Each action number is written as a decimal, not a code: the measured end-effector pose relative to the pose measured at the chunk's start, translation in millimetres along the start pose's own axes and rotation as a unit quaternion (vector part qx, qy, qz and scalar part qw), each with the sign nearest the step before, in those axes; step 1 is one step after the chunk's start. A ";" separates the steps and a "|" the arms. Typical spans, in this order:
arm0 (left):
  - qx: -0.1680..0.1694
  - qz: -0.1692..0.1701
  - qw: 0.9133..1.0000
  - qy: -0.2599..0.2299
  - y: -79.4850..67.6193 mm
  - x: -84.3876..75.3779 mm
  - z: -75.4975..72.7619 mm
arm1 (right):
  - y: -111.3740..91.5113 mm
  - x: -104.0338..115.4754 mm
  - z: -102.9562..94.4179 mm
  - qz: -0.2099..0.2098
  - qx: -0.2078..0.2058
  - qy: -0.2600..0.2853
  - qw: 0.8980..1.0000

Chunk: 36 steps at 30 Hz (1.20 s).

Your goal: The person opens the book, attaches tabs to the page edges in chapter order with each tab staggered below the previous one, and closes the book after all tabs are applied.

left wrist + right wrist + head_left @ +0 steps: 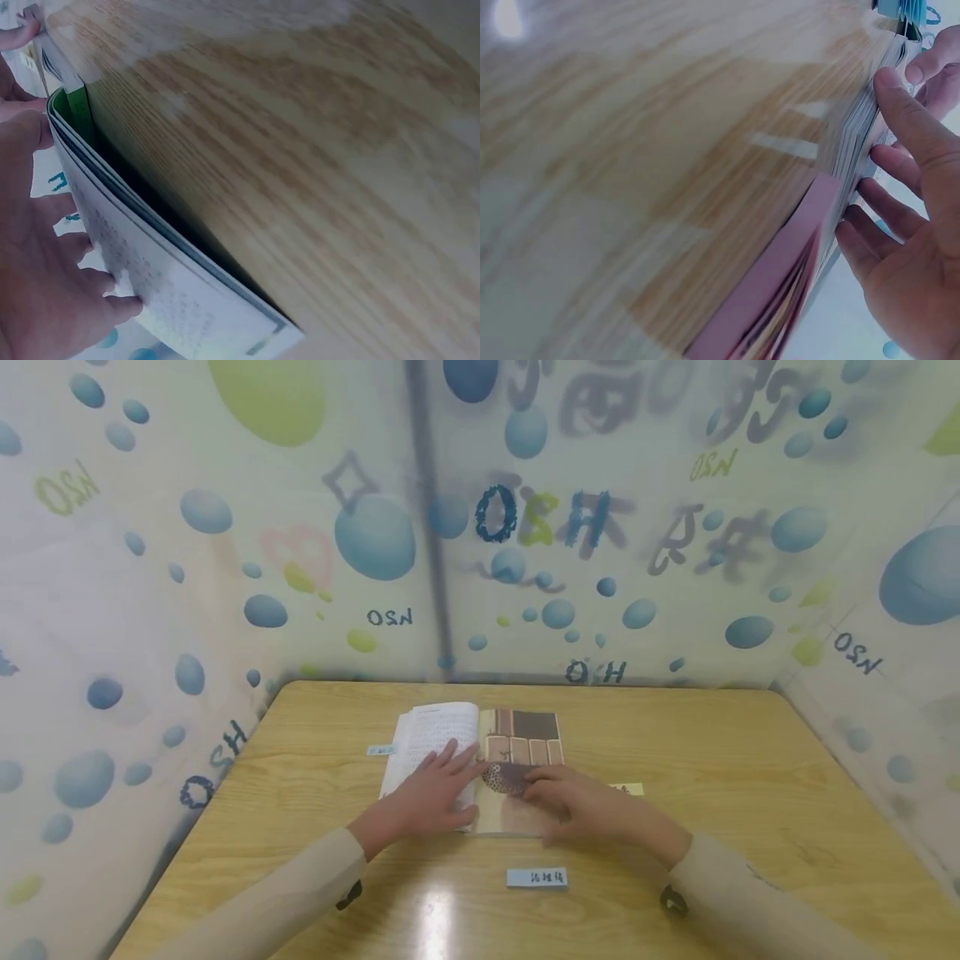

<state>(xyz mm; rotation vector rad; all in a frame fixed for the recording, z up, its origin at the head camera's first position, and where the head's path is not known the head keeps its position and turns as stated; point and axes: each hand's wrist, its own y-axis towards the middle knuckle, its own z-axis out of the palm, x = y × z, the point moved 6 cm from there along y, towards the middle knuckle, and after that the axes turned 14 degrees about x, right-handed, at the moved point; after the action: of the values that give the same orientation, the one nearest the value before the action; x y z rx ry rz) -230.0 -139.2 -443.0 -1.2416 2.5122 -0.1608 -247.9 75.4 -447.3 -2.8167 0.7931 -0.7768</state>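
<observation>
An open book [441,729] lies on the table, printed text on its left page and a brown-toned picture with a spotted shape on its right page. My left hand [431,793] rests on the left page with its fingers spread, near the centre fold. On the right page lies my right hand [581,802], its fingers over the picture's lower part. In the right wrist view, the thumb of the right hand [922,172] is by the page edges and the fingers lie against the page. The left wrist view shows the left hand [52,255] against the text page.
A pale blue paper slip [537,877] with handwriting lies in front of the book on the wooden table [697,743]. A blue tab [381,750] sticks out at the book's left side, a yellow slip [627,789] at its right. Patterned curtains [645,568] surround the table.
</observation>
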 end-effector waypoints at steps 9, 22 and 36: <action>0.027 -0.038 0.999 0.001 -0.9 11.5 9.6 | -5.0 -0.8 -2.3 -0.001 0.004 0.019 1.000; 0.038 -0.028 0.999 0.005 -3.4 11.7 9.6 | -7.3 -5.6 -1.1 0.021 0.019 0.035 0.999; 0.019 -0.029 0.999 -0.006 -5.5 12.5 9.8 | -12.2 -3.4 -1.7 -0.006 -0.008 -0.009 1.000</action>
<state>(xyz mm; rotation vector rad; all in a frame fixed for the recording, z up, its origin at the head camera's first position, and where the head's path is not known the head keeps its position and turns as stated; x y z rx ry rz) -229.5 -151.9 -453.9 -1.2982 2.4518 -0.2140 -245.7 87.7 -444.4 -2.8408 0.7821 -0.7497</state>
